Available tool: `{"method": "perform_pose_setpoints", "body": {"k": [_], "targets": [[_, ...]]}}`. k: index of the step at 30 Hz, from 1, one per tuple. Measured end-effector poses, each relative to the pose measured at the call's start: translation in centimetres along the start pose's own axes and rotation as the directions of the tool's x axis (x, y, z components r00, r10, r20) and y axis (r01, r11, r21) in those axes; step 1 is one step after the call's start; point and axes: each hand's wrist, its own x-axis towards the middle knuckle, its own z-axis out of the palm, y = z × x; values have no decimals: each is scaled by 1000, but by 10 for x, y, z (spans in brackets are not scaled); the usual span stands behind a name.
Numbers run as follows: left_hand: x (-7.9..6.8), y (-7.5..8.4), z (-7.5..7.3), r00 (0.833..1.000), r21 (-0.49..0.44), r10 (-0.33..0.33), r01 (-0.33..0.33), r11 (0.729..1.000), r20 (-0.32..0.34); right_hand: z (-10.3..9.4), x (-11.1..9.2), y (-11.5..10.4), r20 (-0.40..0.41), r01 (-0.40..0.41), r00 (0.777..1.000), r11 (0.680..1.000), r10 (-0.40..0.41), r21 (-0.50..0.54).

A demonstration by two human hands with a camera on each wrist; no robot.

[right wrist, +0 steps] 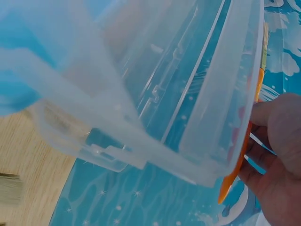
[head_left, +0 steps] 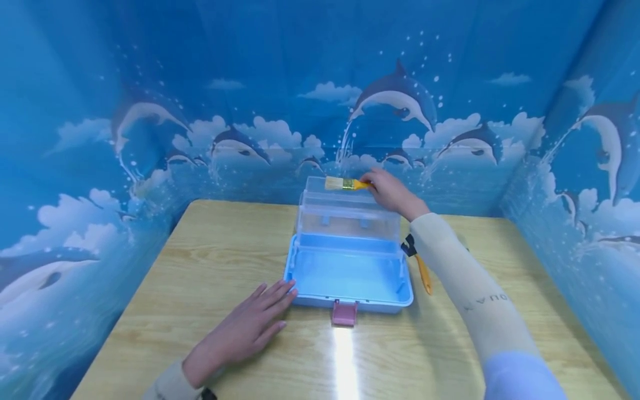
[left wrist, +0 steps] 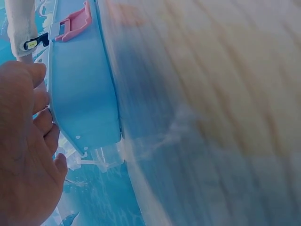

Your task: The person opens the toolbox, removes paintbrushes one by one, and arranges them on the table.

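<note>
A light-blue storage box (head_left: 345,272) with a pink latch (head_left: 345,314) stands opened on the table. Clear plastic trays (head_left: 345,222) are raised at its back. My right hand (head_left: 390,191) pinches a paintbrush (head_left: 348,184) by its orange handle, pale bristles pointing left. In the right wrist view this brush's handle (right wrist: 235,176) lies along the outer edge of the clear trays (right wrist: 207,122). With fingers spread and extended, my left hand (head_left: 245,328) has its fingertips at the box's front left corner. The left wrist view has that hand (left wrist: 28,136) beside the box wall (left wrist: 82,84).
A second orange brush handle (head_left: 424,275) lies on the wooden table (head_left: 215,261) just right of the box, partly behind my right forearm. Pale bristles (right wrist: 9,190) show at the left edge of the right wrist view. A dolphin-print curtain (head_left: 280,66) encloses the table's back and sides.
</note>
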Motion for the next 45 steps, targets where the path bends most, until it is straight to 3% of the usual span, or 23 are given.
{"method": "perform_pose_setpoints", "body": {"k": [5, 15, 45], "targets": [[-1, 1, 0, 1000, -1, 0, 0, 1000, -16, -3, -11, 2, -22, 19, 1000, 1000, -18, 17], [2, 2, -1, 1000, -11, -3, 3, 1000, -6, -11, -36, 3, -68, -14, 998, 998, 18, 53], [0, 2, 1, 1000, -3, 3, -3, 1000, -30, -3, -83, -2, -223, -65, 970, 990, 93, 129]]}}
